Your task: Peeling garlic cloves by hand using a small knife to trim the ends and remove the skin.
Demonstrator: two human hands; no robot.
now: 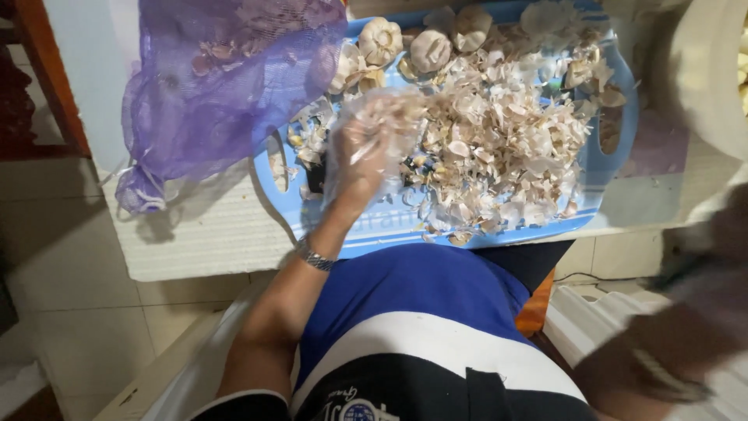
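Left hand (358, 160), in a thin clear glove, fingers curled together over garlic skins (499, 148) heaped on the blue tray (623, 117); right hand (662, 359) blurred, grip unreadable; loose skins likely to slide off the tray's near rim if swept.

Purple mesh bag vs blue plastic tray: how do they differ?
The purple mesh bag is soft, crumpled and see-through; the blue plastic tray is rigid, flat and opaque. The bag holds only a few skin scraps, the tray is heaped with garlic peels and whole garlic bulbs. Both rest on the white mat.
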